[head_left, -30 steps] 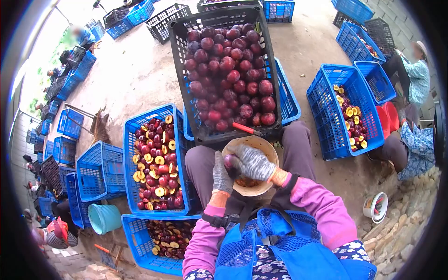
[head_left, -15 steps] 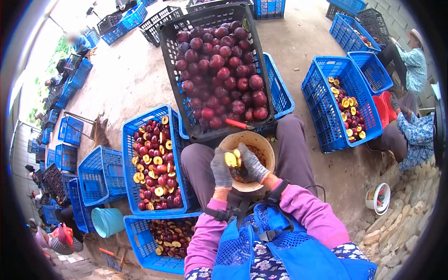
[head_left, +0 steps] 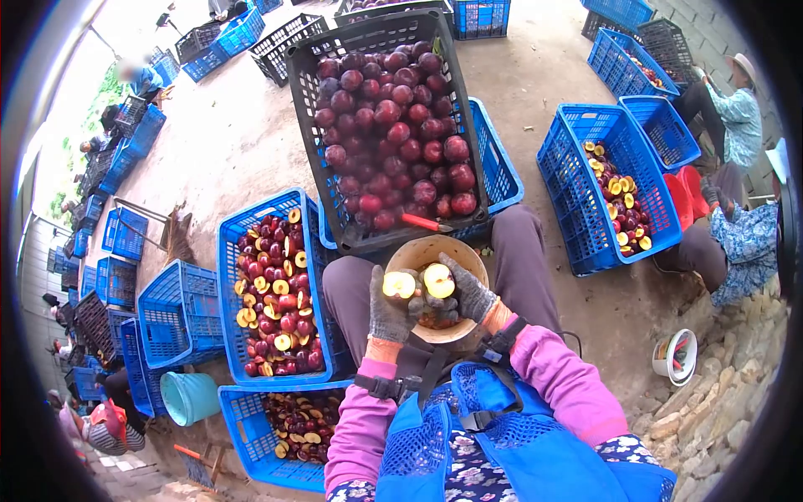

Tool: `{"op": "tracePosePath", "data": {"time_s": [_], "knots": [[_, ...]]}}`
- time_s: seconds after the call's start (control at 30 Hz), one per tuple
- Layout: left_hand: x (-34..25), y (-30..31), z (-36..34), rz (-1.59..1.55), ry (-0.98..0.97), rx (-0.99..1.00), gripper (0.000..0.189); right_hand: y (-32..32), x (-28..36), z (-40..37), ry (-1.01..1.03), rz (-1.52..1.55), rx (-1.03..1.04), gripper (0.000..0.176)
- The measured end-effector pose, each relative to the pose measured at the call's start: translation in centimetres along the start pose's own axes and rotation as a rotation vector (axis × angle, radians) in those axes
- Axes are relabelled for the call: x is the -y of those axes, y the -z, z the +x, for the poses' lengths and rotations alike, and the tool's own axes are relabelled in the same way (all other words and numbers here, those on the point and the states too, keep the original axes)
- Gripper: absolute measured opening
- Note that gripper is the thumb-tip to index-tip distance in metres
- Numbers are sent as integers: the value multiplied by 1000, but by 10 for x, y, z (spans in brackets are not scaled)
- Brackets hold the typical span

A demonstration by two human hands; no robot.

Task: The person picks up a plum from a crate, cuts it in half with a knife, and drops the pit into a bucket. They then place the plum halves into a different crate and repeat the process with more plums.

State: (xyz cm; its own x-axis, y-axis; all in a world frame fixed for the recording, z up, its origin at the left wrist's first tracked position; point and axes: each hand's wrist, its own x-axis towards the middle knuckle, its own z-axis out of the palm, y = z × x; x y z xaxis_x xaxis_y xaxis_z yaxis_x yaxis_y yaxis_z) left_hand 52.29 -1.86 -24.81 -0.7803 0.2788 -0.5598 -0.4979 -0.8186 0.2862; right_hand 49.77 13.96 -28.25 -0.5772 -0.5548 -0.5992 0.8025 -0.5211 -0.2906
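Note:
My left hand [head_left: 388,313], in a grey glove, is closed on a plum half [head_left: 399,285] with its yellow cut face turned up. Another plum half [head_left: 439,281], also cut face up with a dark centre, is held by my gloved right hand [head_left: 470,294]. Both hands are over a round cream bucket [head_left: 431,243] between my knees, with dark bits inside it. Beyond the bucket, a tilted black crate [head_left: 303,125] is full of whole dark-red plums [head_left: 387,111]. A red-handled knife [head_left: 425,222] lies on the plums at its near edge.
Left of my leg stand a blue crate [head_left: 224,293] of halved plums and another blue crate [head_left: 238,435] in front of it. A teal bucket [head_left: 191,396] is farther left. To the right are a blue crate [head_left: 569,201], a seated person [head_left: 736,251] and a white bucket [head_left: 674,357].
The plum halves, close together before, are now apart, one in each hand, with cut faces turned up. My hands have spread slightly and turned palms upward.

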Motion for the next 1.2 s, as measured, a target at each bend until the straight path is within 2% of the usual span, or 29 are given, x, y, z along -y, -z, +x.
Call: {"op": "tracePosePath", "data": {"time_s": [0.03, 0.1, 0.2, 0.3, 0.4, 0.43, 0.53, 0.57, 0.63, 0.67, 0.73, 0.77, 0.8, 0.87, 0.9, 0.93, 0.97, 1.0, 1.07, 1.1, 1.13, 1.17, 1.2], "knots": [[0, 1, -1, 0, -1, 0, 58, 1, 1, -1, -1, -1, 1, 41], [0, 6, -1, -65, -4, 35, 55, 3, 3, -3, -63, 24, 142, 41], [-1, 10, -6, -16, -34, 45, 53, 10, -2, 5, -42, 32, 219, 41], [-3, 8, -13, -19, -93, -52, 53, -7, -1, -6, -76, 69, 117, 40], [-7, 10, -22, -49, -72, -15, 52, 1, -4, -2, -100, 81, 170, 40], [-9, 16, -24, -58, -79, 50, 52, -5, -4, -5, -78, 77, 156, 39], [-9, 26, -24, -5, -148, 44, 54, -16, -5, -7, -26, 33, 85, 38], [-11, 28, -26, -8, -129, 126, 55, -17, -8, -5, -34, 30, 88, 38], [-10, 25, -32, 12, -158, 67, 55, -23, -11, -6, 114, -65, 83, 38], [-9, 20, -35, 32, -181, 9, 55, -30, -12, -7, 107, -69, 87, 38], [-5, 13, -39, -18, -210, -9, 53, -50, -20, -13, 1004, -1429, -103, 28], [-1, 13, -41, -64, -238, -27, 50, -62, -23, -21, 1255, -1910, -103, 19], [15, 44, -19, 513, -618, -50, 40, -86, -30, -34, 1116, -1657, -104, 17], [8, 52, -36, -129, -277, 4, 29, -105, -42, -44, 1046, -1815, -29, 19], [10, 41, -49, -56, -358, -72, 27, -98, -50, -37, 1230, -1705, 24, 20], [10, 32, -61, 16, -433, -148, 26, -108, -49, -46, 1048, -1614, -9, 18], [4, 47, -68, 90, -391, -119, 27, -104, -49, -39, 1131, -1500, 21, 17], [-4, 54, -83, -184, -256, 63, 31, -99, -45, -37, 1132, -1496, 34, 16], [-17, 72, -118, -158, -378, 67, 34, -88, -37, -30, 1071, -1439, 72, 15], [-28, 99, -134, -232, -342, 72, 37, -77, -33, -26, 1067, -1438, 80, 15], [-33, 100, -161, -138, -491, -8, 41, -62, -31, -21, 953, -1502, 77, 14], [-38, 118, -186, 99, -603, -272, 43, -50, -27, -17, 842, -1565, 55, 14], [-44, 138, -208, 92, -661, -313, 43, -42, -23, -18, 857, -1646, 28, 13]]}}
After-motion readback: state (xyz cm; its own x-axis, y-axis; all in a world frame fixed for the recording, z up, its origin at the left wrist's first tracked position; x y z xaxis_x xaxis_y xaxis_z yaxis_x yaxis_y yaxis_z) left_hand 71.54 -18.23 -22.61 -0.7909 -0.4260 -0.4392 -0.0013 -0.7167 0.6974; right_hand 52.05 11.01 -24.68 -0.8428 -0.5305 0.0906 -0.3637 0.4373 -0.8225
